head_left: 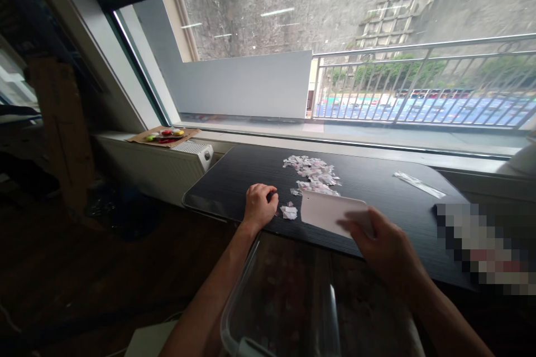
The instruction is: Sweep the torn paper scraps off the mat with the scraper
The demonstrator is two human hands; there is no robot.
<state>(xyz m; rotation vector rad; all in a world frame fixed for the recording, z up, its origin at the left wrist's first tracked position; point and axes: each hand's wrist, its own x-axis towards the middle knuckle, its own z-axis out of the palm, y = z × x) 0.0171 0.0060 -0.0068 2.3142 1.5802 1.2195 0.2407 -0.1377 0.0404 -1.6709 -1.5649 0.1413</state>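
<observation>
My right hand [383, 242] grips the right end of a white flat scraper [324, 210], a thin sheet with a small hole near its upper left corner. The scraper lies tilted over the dark table, its far edge against a pile of small torn paper scraps [312, 170]. My left hand [260, 204] is at the table's near edge with fingers curled in; nothing shows in it. A smaller clump of paper scraps [288, 211] lies between the left hand and the scraper. Below both hands, a clear plastic bin [240, 295] stands against the table edge, its contents too dark to make out.
On the dark table [234, 178], clear strips [419, 184] lie at the right, near a blurred-out object [481, 248]. Behind runs a window sill [377, 142]. At left, a radiator [154, 164] carries cardboard [142, 138] with colourful items. A person's pale sleeve [521, 159] shows far right.
</observation>
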